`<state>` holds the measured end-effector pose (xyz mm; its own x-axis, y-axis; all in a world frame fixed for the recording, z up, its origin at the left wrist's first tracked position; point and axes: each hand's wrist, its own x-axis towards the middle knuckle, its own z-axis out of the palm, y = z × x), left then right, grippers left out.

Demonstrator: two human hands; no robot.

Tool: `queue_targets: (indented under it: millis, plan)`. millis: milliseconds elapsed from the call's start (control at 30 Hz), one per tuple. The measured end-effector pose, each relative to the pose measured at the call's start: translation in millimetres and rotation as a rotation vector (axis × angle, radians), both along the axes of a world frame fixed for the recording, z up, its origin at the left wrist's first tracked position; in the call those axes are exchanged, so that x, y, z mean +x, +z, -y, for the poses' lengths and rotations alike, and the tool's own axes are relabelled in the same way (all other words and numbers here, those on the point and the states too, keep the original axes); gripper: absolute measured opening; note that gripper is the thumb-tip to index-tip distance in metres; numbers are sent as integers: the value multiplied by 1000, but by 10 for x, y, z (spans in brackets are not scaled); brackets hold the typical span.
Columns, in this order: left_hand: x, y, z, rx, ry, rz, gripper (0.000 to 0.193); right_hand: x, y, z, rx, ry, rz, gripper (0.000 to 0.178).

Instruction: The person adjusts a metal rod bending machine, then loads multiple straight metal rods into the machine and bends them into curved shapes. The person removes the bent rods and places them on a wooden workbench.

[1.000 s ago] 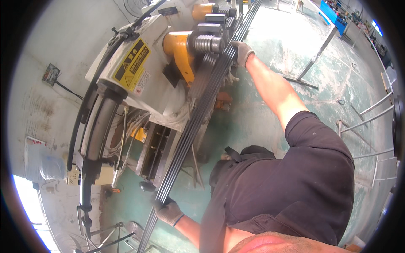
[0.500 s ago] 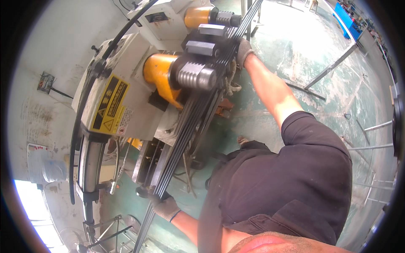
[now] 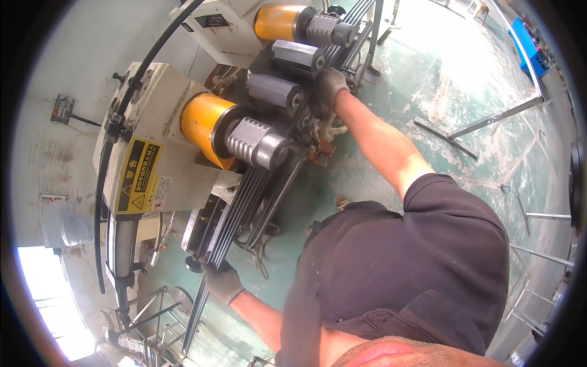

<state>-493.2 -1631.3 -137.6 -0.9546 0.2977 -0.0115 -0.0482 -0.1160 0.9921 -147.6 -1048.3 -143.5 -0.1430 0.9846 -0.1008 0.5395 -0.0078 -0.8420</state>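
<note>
Several long, thin dark metal bars (image 3: 235, 214) run side by side, slanting along the front of a white machine (image 3: 183, 183). My left hand (image 3: 223, 284), in a grey work glove, is closed around them near their lower end, beside a round black knob (image 3: 194, 264). My right hand (image 3: 330, 90), gloved too, is closed on the bars farther up, close to two black faceted blocks (image 3: 274, 90). Its fingertips are partly hidden in shadow. Between my hands, a ribbed steel die (image 3: 260, 142) on an orange cylinder (image 3: 208, 122) stands over the bars and covers part of them.
A second orange cylinder (image 3: 282, 23) with a ribbed die sits at the top. A thick black hose (image 3: 147, 67) arches over the machine. Metal stands (image 3: 162, 312) are at lower left. On the green floor at right lies a metal frame (image 3: 495, 119).
The view has shifted, so the machine sits further left. My hands and the bars have moved in toward the machine, and the dies and black blocks now show more fully above the bars.
</note>
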Motion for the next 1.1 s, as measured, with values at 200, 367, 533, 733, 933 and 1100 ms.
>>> queue_targets:
  millis: [200, 367, 533, 733, 933, 1100]
  plan:
    - [-189, -136, 425, 50, 3, -106, 35, -243, 222, 42, 362, 290, 732, 31]
    - [-690, -329, 959, -179, 86, -418, 37, -48, 52, -113, 406, 375, 961, 35]
    - [-773, -576, 1056, 5, 158, -449, 32, -221, 95, 133, 103, 11, 30, 36]
    - [247, 172, -129, 399, 77, 368, 39, -334, -148, 108, 17, -433, -640, 54]
    - [287, 278, -154, 490, 57, 455, 38, -236, -255, -154, 35, -48, -210, 34]
    - [-149, -33, 267, 324, 255, 310, 37, -101, -615, -395, 125, -51, -211, 38]
